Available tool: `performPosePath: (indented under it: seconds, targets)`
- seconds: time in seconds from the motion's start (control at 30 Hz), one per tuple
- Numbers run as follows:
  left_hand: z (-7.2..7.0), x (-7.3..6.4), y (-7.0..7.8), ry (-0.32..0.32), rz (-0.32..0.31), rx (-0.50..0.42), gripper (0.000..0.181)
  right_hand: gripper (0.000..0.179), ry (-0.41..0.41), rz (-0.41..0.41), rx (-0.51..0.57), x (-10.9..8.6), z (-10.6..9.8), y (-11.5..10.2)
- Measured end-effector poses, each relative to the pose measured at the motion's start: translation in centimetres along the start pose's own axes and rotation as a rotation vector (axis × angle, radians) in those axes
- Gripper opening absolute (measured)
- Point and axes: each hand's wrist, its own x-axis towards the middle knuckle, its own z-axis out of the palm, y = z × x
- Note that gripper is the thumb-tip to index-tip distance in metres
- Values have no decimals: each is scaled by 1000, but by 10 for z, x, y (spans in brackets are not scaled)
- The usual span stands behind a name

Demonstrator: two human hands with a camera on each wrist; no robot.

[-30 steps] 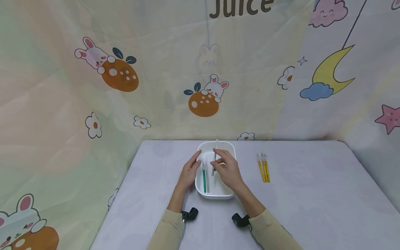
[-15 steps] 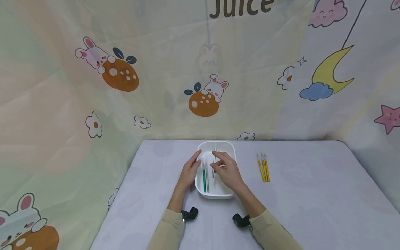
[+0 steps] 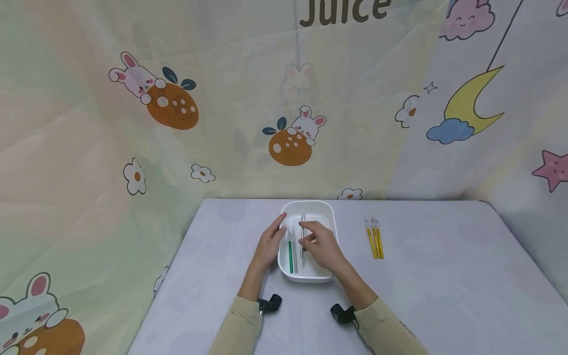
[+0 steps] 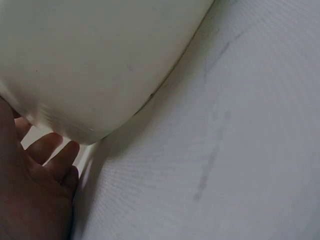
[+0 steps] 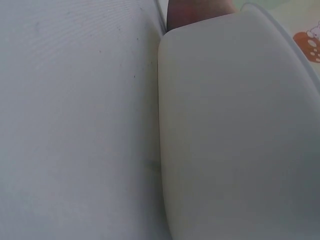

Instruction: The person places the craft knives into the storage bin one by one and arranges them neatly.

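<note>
In the head view, my right hand (image 3: 323, 246) pinches a slim silver pen-like stick (image 3: 302, 233) with a pale tip, lengthwise over the white tray (image 3: 329, 268). My left hand (image 3: 267, 244) is at the tray's left rim, thumb and forefinger apart, fingertips right at the edge. The left wrist view has the left hand (image 4: 42, 185) with relaxed fingers against the tray's outer wall (image 4: 95, 65). Inside the tray, on its left side, lie a green stick (image 3: 290, 256) and another silver one (image 3: 295, 259), side by side. The tray wall (image 5: 235, 130) fills much of the right wrist view.
Several slim yellow sticks (image 3: 374, 241) with pale tips lie together on the table (image 3: 435, 276), right of the tray. A printed cloth (image 3: 239, 108) hangs behind the table's far edge.
My right hand has moved slightly toward me, bringing the silver stick nearer and lower into the tray. The left hand has kept its place at the rim.
</note>
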Motion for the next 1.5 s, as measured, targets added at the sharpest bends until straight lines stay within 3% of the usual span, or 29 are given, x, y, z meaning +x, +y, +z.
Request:
performPosePath:
  seconds: [0.97, 1.5]
  targets:
    - [-1, 0, 1, 0, 16, 23, 46, 53, -164, 77, -68, 5, 7, 3]
    - [-1, -1, 0, 12, 15, 5, 46, 51, -226, 102, -165, 6, 10, 4]
